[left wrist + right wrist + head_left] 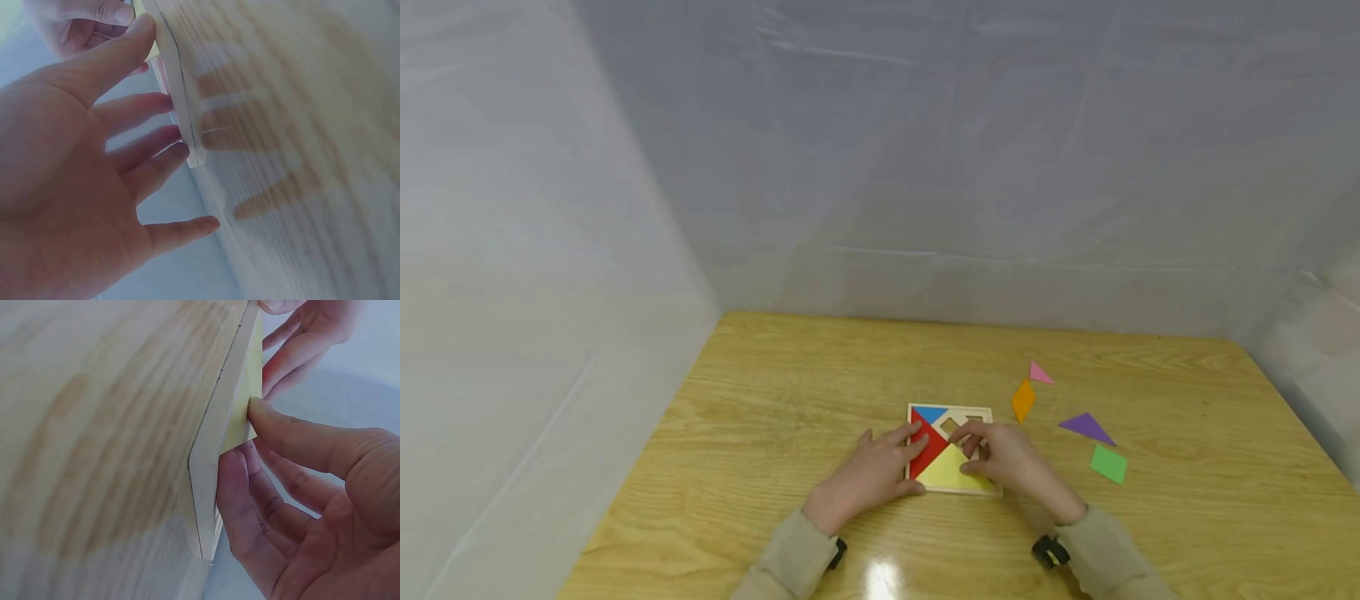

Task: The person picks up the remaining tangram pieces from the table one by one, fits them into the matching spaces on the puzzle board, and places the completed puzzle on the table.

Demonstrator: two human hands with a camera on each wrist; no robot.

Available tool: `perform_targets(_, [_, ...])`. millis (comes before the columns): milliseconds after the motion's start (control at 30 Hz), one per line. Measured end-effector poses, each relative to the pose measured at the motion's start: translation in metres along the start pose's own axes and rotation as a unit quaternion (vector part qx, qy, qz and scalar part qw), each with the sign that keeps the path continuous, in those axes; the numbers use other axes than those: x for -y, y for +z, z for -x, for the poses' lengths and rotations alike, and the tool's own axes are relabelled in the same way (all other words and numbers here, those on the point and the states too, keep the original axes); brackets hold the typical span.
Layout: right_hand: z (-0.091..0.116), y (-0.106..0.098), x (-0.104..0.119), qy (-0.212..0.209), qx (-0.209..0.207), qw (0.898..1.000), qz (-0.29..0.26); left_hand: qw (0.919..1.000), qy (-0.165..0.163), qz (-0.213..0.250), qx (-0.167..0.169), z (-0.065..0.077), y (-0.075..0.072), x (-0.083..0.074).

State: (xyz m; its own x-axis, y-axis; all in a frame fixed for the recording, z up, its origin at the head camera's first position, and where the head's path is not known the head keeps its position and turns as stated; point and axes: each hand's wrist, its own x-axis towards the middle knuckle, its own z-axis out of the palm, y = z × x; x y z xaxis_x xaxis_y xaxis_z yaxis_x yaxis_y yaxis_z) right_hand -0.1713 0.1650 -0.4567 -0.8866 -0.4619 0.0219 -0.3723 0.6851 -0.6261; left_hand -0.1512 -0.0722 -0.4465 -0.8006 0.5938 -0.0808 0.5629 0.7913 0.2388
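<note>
A square wooden tangram tray [951, 492] lies on the table, with a red triangle [928, 455], a blue triangle [931, 413] and a yellow triangle [947, 475] in it. My left hand [872, 473] rests with spread fingers over the tray's left side, fingertips on the red piece and thumb at the near rim. My right hand [1003, 457] has its fingers curled at the yellow triangle's right side. In the right wrist view its thumb touches the face of the yellow piece [240, 419], with a finger at that piece's edge. Part of the yellow piece is hidden.
Right of the tray lie a pink triangle [1040, 373], an orange parallelogram [1023, 401], a purple triangle [1089, 427] and a green square [1108, 463]. The wooden table [760, 417] meets pale sheeting [925, 167] at the back and sides.
</note>
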Motion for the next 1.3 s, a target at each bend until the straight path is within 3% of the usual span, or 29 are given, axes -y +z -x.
perform_targets(633, [0.0018,0.0010,0.0036,0.007,0.002,1.000,0.018,1.0000,0.001,0.000,0.001,-0.0002,0.0019,0.0011])
perform_targets(1100, [0.0002,0.0033,0.0012,0.051,0.006,0.999,0.019,0.9999,-0.001,0.010,0.005,0.0007,-0.0006,0.0010])
perform_targets(1300, [0.0026,0.0012,-0.0024,0.057,0.007,0.998,-0.003,0.9999,0.000,0.013,0.006,0.0011,0.0000,0.0015])
